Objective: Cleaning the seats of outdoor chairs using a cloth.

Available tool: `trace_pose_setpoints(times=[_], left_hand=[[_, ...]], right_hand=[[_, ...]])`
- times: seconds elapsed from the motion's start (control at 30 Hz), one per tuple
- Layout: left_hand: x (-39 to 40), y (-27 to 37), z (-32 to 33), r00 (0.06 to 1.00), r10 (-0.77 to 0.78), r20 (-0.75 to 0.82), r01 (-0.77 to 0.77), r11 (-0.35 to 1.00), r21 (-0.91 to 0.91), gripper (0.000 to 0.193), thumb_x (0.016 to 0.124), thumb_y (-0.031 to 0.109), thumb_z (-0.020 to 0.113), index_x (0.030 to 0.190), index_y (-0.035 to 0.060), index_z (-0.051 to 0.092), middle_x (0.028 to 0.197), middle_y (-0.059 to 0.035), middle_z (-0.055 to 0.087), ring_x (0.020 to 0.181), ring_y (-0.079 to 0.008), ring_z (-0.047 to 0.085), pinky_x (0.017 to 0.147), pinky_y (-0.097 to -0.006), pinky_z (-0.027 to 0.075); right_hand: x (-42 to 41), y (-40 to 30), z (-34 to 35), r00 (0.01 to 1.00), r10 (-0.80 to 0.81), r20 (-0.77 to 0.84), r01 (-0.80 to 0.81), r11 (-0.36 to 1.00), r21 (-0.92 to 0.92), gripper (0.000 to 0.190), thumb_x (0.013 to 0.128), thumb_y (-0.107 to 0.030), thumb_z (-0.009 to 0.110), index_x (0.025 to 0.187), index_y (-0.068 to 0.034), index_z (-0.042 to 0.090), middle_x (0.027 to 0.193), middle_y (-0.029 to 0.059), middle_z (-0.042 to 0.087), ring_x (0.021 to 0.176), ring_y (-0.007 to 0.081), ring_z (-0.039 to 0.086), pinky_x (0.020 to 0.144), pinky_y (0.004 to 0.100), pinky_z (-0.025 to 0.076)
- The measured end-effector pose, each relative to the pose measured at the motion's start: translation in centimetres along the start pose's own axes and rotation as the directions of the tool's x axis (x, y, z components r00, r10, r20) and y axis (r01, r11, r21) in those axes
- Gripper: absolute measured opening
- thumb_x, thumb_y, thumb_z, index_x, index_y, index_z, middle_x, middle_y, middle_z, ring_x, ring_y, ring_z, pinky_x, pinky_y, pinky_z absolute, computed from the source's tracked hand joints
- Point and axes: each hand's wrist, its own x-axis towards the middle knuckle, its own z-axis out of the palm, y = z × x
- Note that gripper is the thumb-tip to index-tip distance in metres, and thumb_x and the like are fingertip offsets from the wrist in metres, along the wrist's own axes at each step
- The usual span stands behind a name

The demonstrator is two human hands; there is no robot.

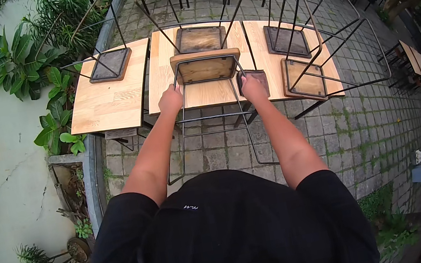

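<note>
Both my arms reach forward, holding a stool with a wooden seat (206,69) and a thin black metal frame (212,117). The seat is tilted, its underside facing me, over the near part of the middle table (162,85). My left hand (171,99) grips the frame at the left, just below the seat. On the opposite side, my right hand (253,88) is closed around the frame. A dark brown, square-edged thing (261,75) lies on the tabletop behind my right hand, partly hidden by it. The frame's lower end hangs towards me above the paving.
Upturned stools rest on the left table (111,66), at the middle table's far side (200,39) and on the right table (304,77), legs jutting upward and outward. A planter curb (93,173) runs along the left. More tables (413,59) stand to the right on paving (323,124).
</note>
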Motion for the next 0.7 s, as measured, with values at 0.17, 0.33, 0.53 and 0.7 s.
trace_pose_setpoints(times=[0.17,0.33,0.53,0.7], left_hand=[[0.3,0.4,0.2,1.0,0.019,0.023,-0.018,1.0,-0.022,0.04,0.108,0.042,0.046,0.114,0.0079,0.065,0.102,-0.0256,0.074,0.099,-0.0465,0.072,0.085,-0.058,0.056],[-0.1,1.0,0.0,0.999,0.032,0.012,-0.032,0.999,-0.027,0.039,0.108,0.042,0.046,0.112,0.0067,0.064,0.101,-0.0266,0.073,0.099,-0.0484,0.07,0.084,-0.0592,0.055],[-0.1,0.8,-0.1,1.0,0.025,0.014,-0.025,1.0,0.003,0.038,0.108,0.041,0.046,0.113,0.0081,0.064,0.1,-0.0255,0.074,0.096,-0.0469,0.072,0.081,-0.0584,0.057],[-0.1,0.7,-0.2,0.999,0.041,0.007,-0.041,0.999,-0.023,0.038,0.109,0.042,0.046,0.112,0.0083,0.065,0.099,-0.0258,0.074,0.095,-0.0471,0.072,0.08,-0.0585,0.057]], right_hand=[[-0.9,-0.9,-2.0,0.997,0.07,0.038,-0.069,0.997,-0.016,0.04,0.111,-0.038,0.042,0.118,-0.003,0.06,0.105,0.0289,0.073,0.099,0.0494,0.072,0.085,0.0605,0.057],[-0.9,-0.4,-1.9,0.998,0.056,0.036,-0.054,0.998,-0.044,0.04,0.111,-0.039,0.042,0.119,-0.003,0.058,0.103,0.0283,0.073,0.097,0.0487,0.072,0.081,0.06,0.058],[-1.0,-0.7,-1.9,0.997,0.06,0.04,-0.058,0.997,-0.049,0.04,0.111,-0.039,0.041,0.117,-0.003,0.058,0.1,0.0274,0.074,0.095,0.0478,0.073,0.079,0.0594,0.059],[-0.9,-0.7,-2.0,0.998,0.058,0.034,-0.055,0.997,-0.06,0.039,0.111,-0.039,0.042,0.115,-0.004,0.058,0.098,0.0266,0.074,0.094,0.0474,0.073,0.079,0.0591,0.059]])
